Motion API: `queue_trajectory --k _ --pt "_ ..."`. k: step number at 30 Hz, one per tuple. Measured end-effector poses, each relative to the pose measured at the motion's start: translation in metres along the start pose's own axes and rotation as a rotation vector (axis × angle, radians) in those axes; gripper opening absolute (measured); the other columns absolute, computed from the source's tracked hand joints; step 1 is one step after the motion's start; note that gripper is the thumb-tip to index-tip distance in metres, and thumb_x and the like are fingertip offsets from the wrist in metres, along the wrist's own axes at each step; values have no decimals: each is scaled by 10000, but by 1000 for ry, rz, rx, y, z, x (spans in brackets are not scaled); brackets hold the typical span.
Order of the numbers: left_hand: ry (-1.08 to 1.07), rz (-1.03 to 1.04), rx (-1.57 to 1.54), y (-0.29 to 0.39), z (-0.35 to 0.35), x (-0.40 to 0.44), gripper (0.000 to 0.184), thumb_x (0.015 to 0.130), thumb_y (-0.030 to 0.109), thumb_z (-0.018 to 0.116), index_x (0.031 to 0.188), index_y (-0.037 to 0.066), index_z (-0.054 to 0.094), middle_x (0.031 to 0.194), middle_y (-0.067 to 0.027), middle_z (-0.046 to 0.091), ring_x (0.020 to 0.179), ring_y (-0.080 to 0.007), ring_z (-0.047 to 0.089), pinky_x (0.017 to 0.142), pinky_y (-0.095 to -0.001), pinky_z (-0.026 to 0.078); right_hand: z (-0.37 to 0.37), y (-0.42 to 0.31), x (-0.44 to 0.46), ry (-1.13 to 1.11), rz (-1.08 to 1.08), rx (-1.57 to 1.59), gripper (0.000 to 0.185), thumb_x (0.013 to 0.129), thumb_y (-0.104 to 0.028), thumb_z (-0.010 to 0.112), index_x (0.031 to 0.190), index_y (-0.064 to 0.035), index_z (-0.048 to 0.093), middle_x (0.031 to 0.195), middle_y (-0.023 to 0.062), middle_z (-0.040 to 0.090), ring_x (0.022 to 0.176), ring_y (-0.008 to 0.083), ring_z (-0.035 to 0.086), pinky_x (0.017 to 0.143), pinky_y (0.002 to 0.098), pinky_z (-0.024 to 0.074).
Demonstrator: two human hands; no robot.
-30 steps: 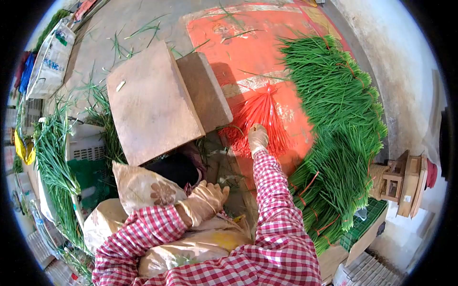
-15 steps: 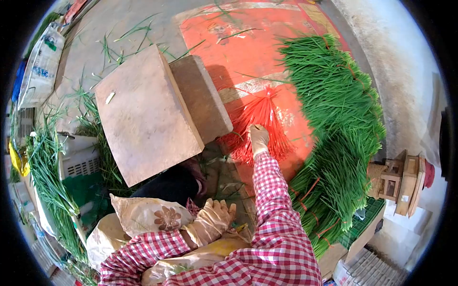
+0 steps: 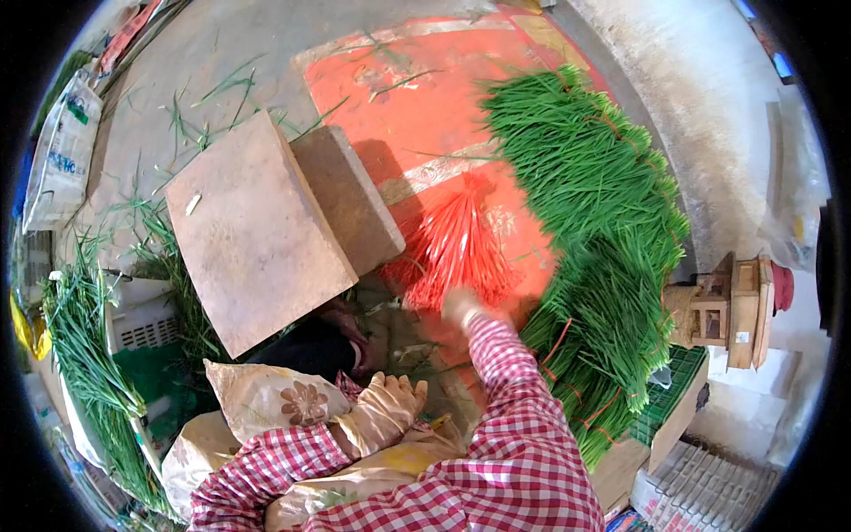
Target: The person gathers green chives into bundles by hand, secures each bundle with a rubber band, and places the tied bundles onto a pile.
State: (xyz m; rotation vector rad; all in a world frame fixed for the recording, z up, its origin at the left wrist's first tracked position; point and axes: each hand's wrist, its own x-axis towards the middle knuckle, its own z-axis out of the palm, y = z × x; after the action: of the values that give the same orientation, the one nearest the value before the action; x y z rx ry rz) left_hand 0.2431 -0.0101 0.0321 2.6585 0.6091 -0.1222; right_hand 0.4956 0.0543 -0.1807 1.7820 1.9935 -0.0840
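The right hand (image 3: 461,308) is blurred at the near ends of the red strands (image 3: 456,239); its fingers cannot be made out, so one cannot tell whether they pinch anything. The strands lie fanned on the orange mat (image 3: 372,106), narrowing at the far end. The left hand (image 3: 387,413), gloved, rests over the lap with fingers loosely parted. Rightward, green bunches (image 3: 585,168) cover the mat's edge and part of a green crate (image 3: 681,390). Leftward, a brown board (image 3: 257,230) partly hides a second board (image 3: 341,195).

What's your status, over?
Right grip blurred at red ties, hold unclear. Left grip open, away from ties. Ties fanned on mat; nothing else over them.
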Motion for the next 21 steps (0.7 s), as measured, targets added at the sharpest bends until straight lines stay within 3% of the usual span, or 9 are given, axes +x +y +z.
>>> queue_trajectory --k 3,5,7,9,11,12,14,18,21 --pt "27 32 34 -3 0 -3 409 813 187 506 1180 8 515 801 -115 561 680 -240 558 613 -382 438 -16 -52 -83 -425 3 763 192 880 -137 484 902 -42 650 784 61 657 642 193 619 580 309 503" --pt "22 -45 21 0 9 1 399 816 177 514 1177 8 512 790 -107 575 687 -244 572 616 -408 448 -49 -45 -107 -553 -53 783 207 880 -158 476 872 -58 657 788 54 663 644 198 627 591 304 508" --pt "-254 -114 22 5 23 8 347 839 167 511 1151 16 520 755 -74 591 664 -245 585 605 -420 448 -71 -24 -88 -446 -146 398 225 880 -178 467 842 -74 664 791 47 668 645 204 634 602 299 514" --pt "-184 -70 -3 3 27 10 195 851 182 530 963 34 592 657 -28 582 591 -213 568 514 -379 404 -93 -6 -38 -176 -179 -125 247 880 -198 459 812 -91 671 794 40 674 646 209 642 612 294 520" --pt "-230 -25 -144 -12 44 27 164 825 183 538 808 50 633 634 -47 588 527 -188 544 418 -356 357 -132 21 17 290 -321 47 218 860 -232 527 767 -87 659 764 78 665 710 224 639 660 364 507" --pt "-175 -47 -60 -9 35 24 157 807 166 536 841 48 634 660 -66 601 544 -198 559 445 -360 380 -199 15 17 474 -323 630 150 849 -199 571 833 -81 663 806 103 652 797 254 624 744 353 493" --pt "-22 43 -231 -13 31 20 270 767 120 520 1004 16 596 738 -133 633 612 -261 615 534 -403 456 -297 -6 21 545 -626 959 115 789 -116 659 897 -82 679 967 74 626 965 280 580 876 412 450" --pt "42 10 -335 -9 -35 -28 419 787 151 519 1179 3 517 816 -170 640 737 -318 642 656 -450 493 -390 -65 33 656 -1101 442 117 801 -190 648 864 -103 696 1094 9 616 1152 239 497 966 413 386" --pt "452 -169 -316 -11 -69 -94 452 899 241 470 1303 39 447 1033 -166 634 945 -300 629 852 -411 476 -394 -114 63 604 -1289 98 148 834 -250 608 895 -151 699 1185 -26 584 1231 223 437 1025 413 335"
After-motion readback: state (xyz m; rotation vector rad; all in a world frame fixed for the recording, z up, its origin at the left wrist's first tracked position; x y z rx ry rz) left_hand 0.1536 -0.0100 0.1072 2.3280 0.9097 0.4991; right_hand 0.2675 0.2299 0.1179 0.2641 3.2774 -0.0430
